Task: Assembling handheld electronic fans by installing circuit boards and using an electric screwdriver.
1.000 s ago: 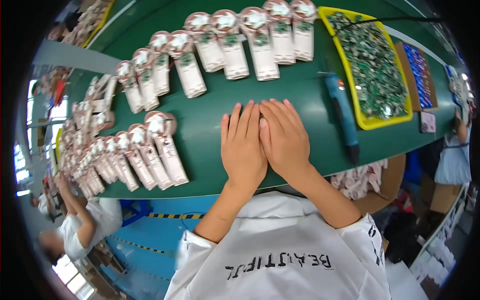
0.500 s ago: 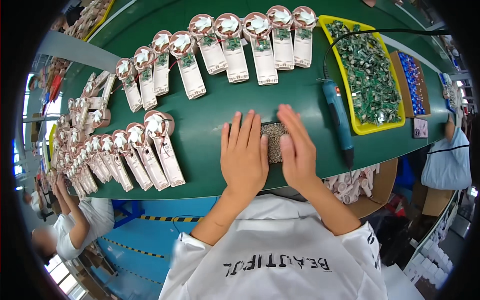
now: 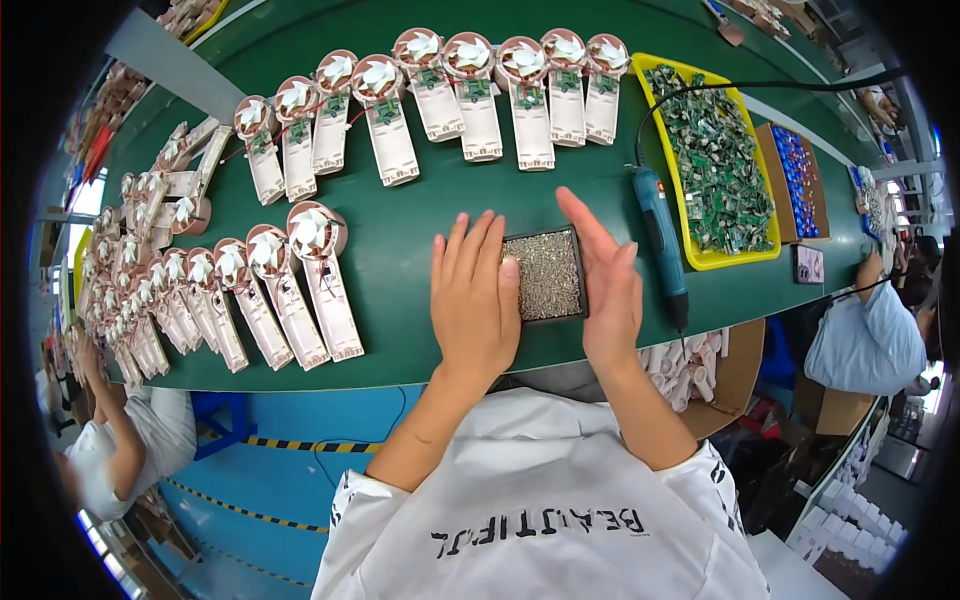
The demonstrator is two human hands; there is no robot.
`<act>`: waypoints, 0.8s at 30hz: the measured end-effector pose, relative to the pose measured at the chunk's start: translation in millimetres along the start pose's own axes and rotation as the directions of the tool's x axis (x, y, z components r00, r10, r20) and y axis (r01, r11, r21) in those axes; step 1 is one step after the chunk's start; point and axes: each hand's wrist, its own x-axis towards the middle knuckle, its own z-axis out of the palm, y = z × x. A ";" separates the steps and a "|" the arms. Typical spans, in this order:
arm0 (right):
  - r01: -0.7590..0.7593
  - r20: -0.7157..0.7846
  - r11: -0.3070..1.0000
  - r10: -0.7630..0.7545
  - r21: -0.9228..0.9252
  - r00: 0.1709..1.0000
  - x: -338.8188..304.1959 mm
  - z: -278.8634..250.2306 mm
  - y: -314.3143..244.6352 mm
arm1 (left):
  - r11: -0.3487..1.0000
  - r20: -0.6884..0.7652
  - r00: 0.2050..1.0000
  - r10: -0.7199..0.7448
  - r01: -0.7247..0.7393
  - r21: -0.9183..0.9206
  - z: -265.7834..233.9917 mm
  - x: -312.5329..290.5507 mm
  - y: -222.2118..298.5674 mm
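Note:
A small black square tray (image 3: 584, 290) full of tiny metal pieces (image 3: 546, 278), which look like screws, sits on the green table in front of me. My left hand (image 3: 472, 305) lies flat along its left side with fingers stretched out, the thumb reaching over the tray's edge. On the other side, my right hand (image 3: 612, 295) is held edge-on with straight fingers, and its palm faces the tray. Whether the right palm touches the wall I cannot make out. A blue electric screwdriver (image 3: 660, 235) lies to the right of that hand.
White fan housings (image 3: 390, 135) with fan blades and green boards line the back and left. A yellow tray (image 3: 692, 262) of circuit boards and a cardboard box (image 3: 812, 185) of blue parts stand right. The screwdriver's black cable (image 3: 780, 86) crosses the yellow tray. Co-workers sit on both sides.
My hands have moved apart, the right one turning more edge-on. Much more of the black tray and its metal pieces now shows between them. The whole view has shifted slightly.

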 end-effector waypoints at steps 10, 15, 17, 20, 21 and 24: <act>0.004 -0.024 1.000 -0.004 0.030 1.000 12.5 11.7 0.2 | 0.996 -0.038 0.999 -0.023 0.020 -0.087 -2.1 7.9 -7.8; 0.109 0.006 0.991 -0.109 -0.078 0.994 12.2 12.5 2.3 | 0.996 -0.039 0.999 0.001 -0.004 -0.092 -5.3 8.3 -12.1; 0.036 -0.029 0.999 -0.035 0.032 0.999 6.2 17.0 -2.0 | 0.997 -0.040 0.999 -0.016 0.013 -0.077 -6.7 2.6 -8.5; 0.031 0.002 1.000 -0.031 0.001 1.000 14.8 17.9 -3.4 | 0.998 -0.059 0.998 -0.030 0.028 -0.047 -2.5 9.7 -14.2; 0.014 0.002 1.000 -0.014 -0.008 1.000 15.3 17.7 -3.1 | 0.999 -0.066 0.997 -0.028 0.025 -0.046 -4.2 9.6 -13.5; 0.104 -0.015 0.994 -0.105 -0.043 0.994 7.7 20.6 -2.4 | 0.996 -0.019 1.000 -0.008 0.006 -0.087 -10.2 5.4 -10.9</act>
